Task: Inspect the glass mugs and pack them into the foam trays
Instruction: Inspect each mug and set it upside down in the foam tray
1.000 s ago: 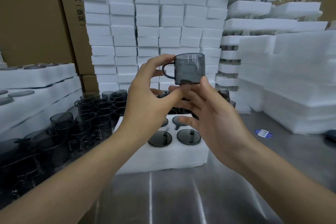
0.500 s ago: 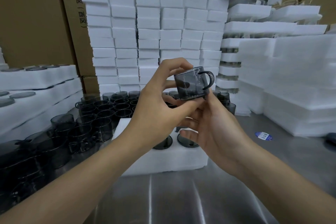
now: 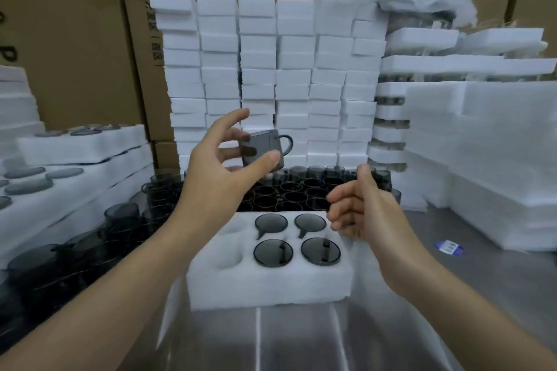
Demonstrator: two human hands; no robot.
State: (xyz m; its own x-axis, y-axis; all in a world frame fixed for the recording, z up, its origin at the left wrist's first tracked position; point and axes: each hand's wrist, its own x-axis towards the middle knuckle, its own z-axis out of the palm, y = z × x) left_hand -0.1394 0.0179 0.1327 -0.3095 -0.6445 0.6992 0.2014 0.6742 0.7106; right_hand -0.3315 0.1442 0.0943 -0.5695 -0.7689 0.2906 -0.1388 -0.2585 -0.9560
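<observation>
View: head camera, looking down along both my forearms.
Left hand: my left hand (image 3: 220, 173) is raised. The thumb presses the near wall of the mug (image 3: 265, 149) and the fingers sit behind it, so the hand is clamped on the glass. The forefinger sticks up free.
Mug: smoky grey and tilted, with its handle pointing away from my left palm. It hangs in the air past the far edge of the tray.
Right hand: my right hand (image 3: 364, 211) is lower than the left and apart from the mug. Its fingers are loosely curled round nothing and the thumb is up.
Foam tray: the foam tray (image 3: 271, 289) lies below and between my hands on the steel table (image 3: 301, 340).
Pockets: four packed mugs (image 3: 297, 238) sit on my right hand's side. Two hollow pockets are on my left hand's side.
Loose mugs: the loose mugs (image 3: 289, 190) crowd beyond the tray, beneath the held mug.
Backdrop: foam blocks (image 3: 271, 69) are stacked behind both hands.
</observation>
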